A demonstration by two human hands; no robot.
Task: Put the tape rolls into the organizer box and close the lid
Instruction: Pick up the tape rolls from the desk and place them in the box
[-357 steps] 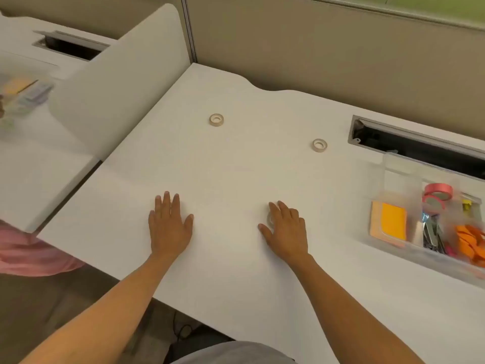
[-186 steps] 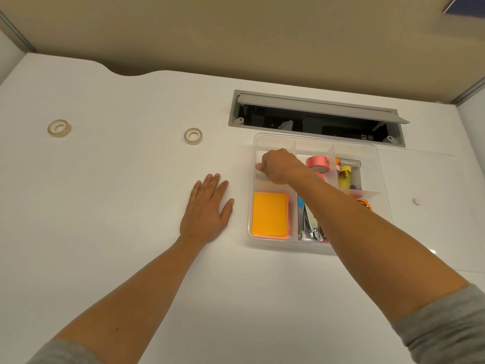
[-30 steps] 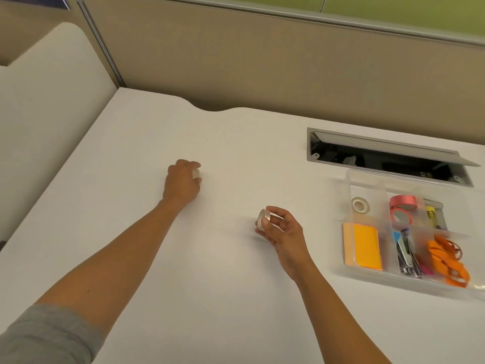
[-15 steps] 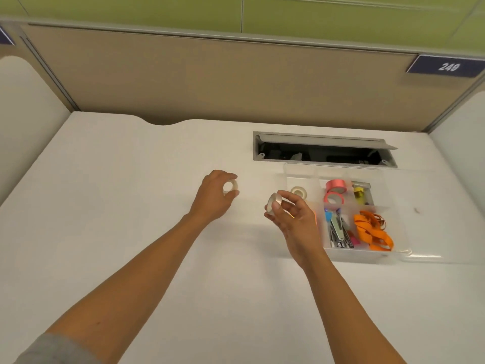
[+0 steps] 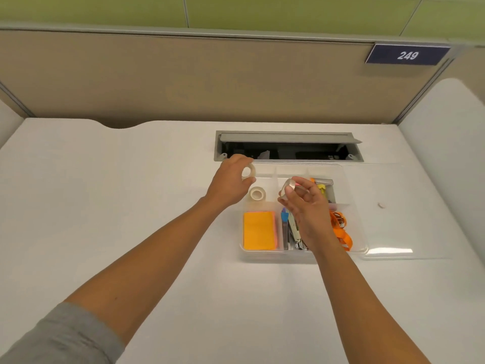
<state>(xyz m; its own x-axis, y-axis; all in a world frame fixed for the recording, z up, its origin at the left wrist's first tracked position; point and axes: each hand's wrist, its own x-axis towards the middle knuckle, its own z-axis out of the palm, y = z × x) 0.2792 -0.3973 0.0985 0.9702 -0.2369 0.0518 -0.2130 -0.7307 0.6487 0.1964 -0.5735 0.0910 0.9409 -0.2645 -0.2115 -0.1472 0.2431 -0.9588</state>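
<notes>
Your left hand point(image 5: 231, 182) pinches a tape roll point(image 5: 248, 172) right over the organizer box's point(image 5: 301, 254) back-left compartment, where one roll point(image 5: 257, 193) already lies just below and right of it. Your right hand point(image 5: 304, 203) grips a second roll point(image 5: 286, 189) on edge, one compartment right. Left is nearer; lid point(image 5: 409, 206) lies open on the worktop point(image 5: 131, 195).

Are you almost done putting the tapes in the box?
Getting close. One tape roll already sits in the box's back left compartment. The left hand holds a second roll above that compartment, and the right hand holds a third roll over the box. Both need dropping in; the clear lid is open.
</notes>
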